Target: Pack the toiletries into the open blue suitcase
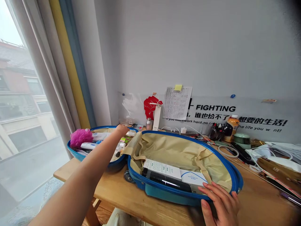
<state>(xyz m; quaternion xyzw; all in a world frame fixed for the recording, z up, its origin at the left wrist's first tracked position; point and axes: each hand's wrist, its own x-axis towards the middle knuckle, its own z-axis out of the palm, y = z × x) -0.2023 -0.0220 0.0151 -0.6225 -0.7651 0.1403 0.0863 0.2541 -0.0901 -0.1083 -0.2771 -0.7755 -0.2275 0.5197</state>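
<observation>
An open blue suitcase (185, 197) with beige lining lies on the wooden table, its two halves hinged apart. Over the far edge of its left half reaches my left hand (122, 128); its fingers are hidden, so what it holds, if anything, does not show. That half contains a pink bath puff (81, 138), a white tube (88, 146) and several small items. My right hand (219, 201) is open, fingers extended at the near right rim of the other half. Close to those fingertips lie a black cylinder (166, 180), a white box with blue lines (192, 177) and a printed white box (162, 168).
Behind the suitcase stand a white lamp (157, 117) and a small glass bottle (149, 124). An orange drink bottle (231, 128), a green-lidded jar (242, 139), cables and a brown pouch (278, 172) crowd the right. Curtains (58, 62) hang by the window.
</observation>
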